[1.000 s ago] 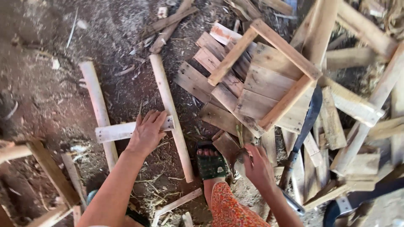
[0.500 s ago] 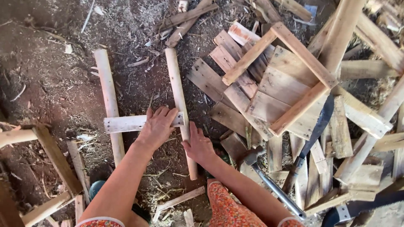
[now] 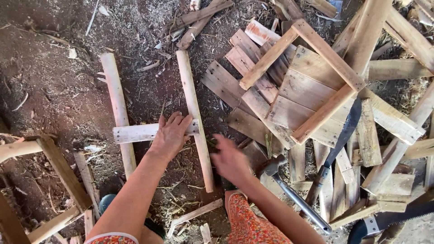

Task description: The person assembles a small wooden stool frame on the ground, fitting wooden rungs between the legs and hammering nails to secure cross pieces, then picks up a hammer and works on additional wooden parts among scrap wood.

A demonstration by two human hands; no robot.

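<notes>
Crosspiece (image 3: 140, 133) under flat, spread left hand (image 3: 171, 135); right hand (image 3: 230, 160) blurred, grip unclear, above littered dirt floor (image 3: 49, 86).

The floor (image 3: 58, 90) was bare dark earth, strewn with sawdust, wood chips and thin splinters; daylight fell evenly across it, brighter toward the upper right; a heap of rough offcut planks (image 3: 389, 117) covered the right side, weathered and pale; a square wooden frame (image 3: 312, 81) lay on top of the boards; part of another frame (image 3: 45, 180) of sticks stood at the lower left; no walls or windows showed.
</notes>
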